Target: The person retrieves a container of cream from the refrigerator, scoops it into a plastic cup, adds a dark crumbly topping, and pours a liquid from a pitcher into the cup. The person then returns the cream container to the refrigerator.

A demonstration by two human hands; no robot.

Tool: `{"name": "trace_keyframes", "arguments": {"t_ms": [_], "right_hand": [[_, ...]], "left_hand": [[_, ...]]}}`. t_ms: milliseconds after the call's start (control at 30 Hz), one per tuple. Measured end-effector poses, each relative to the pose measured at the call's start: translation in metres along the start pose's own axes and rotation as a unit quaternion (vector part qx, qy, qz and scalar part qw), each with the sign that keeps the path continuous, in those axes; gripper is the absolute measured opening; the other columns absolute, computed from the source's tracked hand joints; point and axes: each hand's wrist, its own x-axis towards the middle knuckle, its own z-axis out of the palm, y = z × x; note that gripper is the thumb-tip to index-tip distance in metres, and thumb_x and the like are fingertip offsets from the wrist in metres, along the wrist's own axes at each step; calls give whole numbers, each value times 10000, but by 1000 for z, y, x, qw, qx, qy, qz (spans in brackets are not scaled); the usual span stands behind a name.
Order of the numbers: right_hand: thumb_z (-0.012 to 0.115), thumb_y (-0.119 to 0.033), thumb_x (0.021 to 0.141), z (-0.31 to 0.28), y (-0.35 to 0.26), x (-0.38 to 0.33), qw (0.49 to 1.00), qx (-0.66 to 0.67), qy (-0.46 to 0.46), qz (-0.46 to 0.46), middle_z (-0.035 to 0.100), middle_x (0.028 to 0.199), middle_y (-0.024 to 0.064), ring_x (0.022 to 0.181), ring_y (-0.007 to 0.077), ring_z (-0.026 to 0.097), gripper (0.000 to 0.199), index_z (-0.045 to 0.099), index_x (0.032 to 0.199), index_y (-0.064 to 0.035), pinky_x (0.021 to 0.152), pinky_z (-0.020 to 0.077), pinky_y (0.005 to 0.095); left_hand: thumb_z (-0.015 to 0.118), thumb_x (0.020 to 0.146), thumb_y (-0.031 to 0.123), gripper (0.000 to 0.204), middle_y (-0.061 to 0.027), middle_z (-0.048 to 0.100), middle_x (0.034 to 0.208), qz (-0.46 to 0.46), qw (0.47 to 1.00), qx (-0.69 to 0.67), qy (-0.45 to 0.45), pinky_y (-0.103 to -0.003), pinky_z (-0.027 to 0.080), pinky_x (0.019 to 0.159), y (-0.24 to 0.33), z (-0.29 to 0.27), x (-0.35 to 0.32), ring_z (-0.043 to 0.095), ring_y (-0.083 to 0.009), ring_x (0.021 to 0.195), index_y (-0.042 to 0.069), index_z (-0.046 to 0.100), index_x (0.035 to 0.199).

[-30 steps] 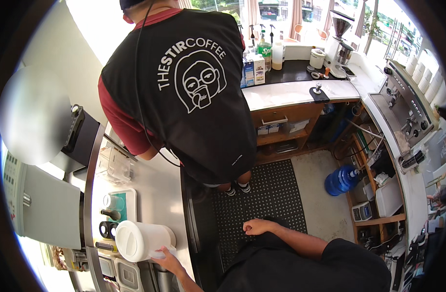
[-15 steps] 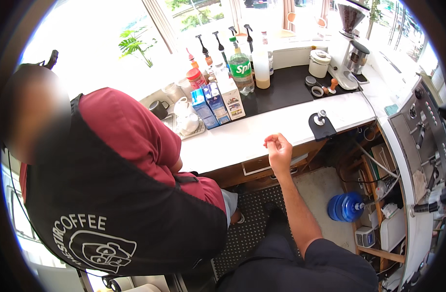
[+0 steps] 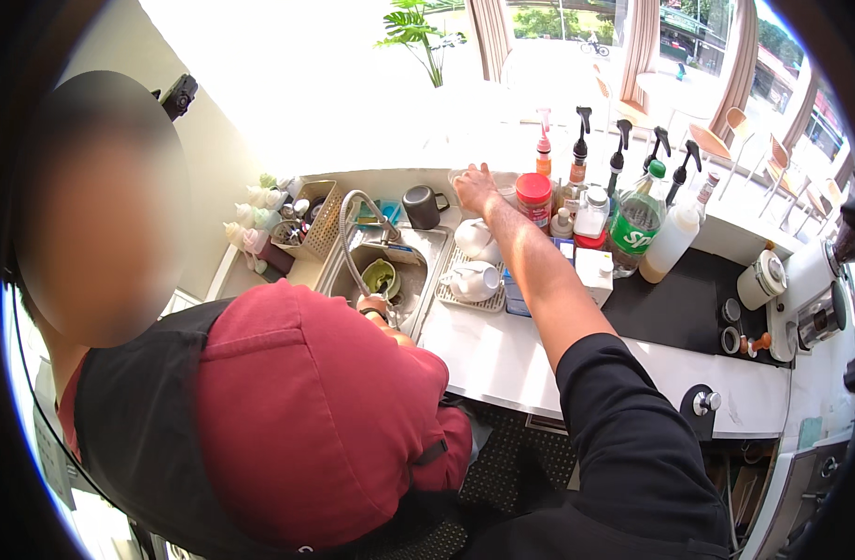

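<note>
My right arm stretches across the counter, and my right hand (image 3: 475, 189) is at the back ledge beside the sink. Its fingers are closed around the rim of a clear glass (image 3: 456, 175), mostly hidden by the hand. Close by are a dark mug (image 3: 424, 206), a red-lidded jar (image 3: 534, 198) and a white teapot (image 3: 478, 240). Below my forearm a white pitcher (image 3: 471, 279) lies on a drying rack (image 3: 489, 303). My left hand is not in view.
A co-worker in a red shirt (image 3: 325, 401) stands close on the left, one hand at the sink (image 3: 427, 252) under a hose faucet (image 3: 351, 229). Pump bottles (image 3: 617, 161), a large green-labelled soda bottle (image 3: 636, 224) and a coffee tamper (image 3: 706, 402) are to the right.
The view has swung left, bringing the sink into sight. My right hand has gone from above the counter's front edge to the glass at the back ledge.
</note>
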Motion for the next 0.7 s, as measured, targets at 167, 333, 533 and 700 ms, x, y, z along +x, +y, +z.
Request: {"name": "trace_keyframes", "arguments": {"t_ms": [167,333,533,700], "right_hand": [[605,-124,878,32,13,27,996,-17,91,-9,751,991,26,1028,189,675,171,756,944,-165,985,373,440],[591,-66,865,-12,-7,28,995,11,80,-54,752,943,43,959,200,704,198,752,910,-171,970,383,432],[689,-42,698,-113,-2,-15,970,31,225,-89,691,728,119,848,280,686,64,656,713,-95,892,407,456],[635,73,740,-216,38,-192,949,4,305,-76,610,832,139,884,335,611,117,580,816,3,844,383,462]], "left_hand": [[577,921,350,557,-178,532,1305,-257,948,-188,-15,-526,493,913,-20,-4,-91,569,-394,1108,42,447,1367],[573,945,375,672,-178,483,1451,-338,892,-299,32,-534,483,981,-56,-35,-168,546,-393,1221,42,373,1493],[730,861,444,762,-65,449,1394,-118,952,-276,59,-383,331,1020,-53,10,-51,456,-230,1238,153,361,1461],[749,899,253,655,-167,495,1346,-22,949,-313,22,-361,426,1019,31,62,21,527,-271,1216,18,401,1401]]}}
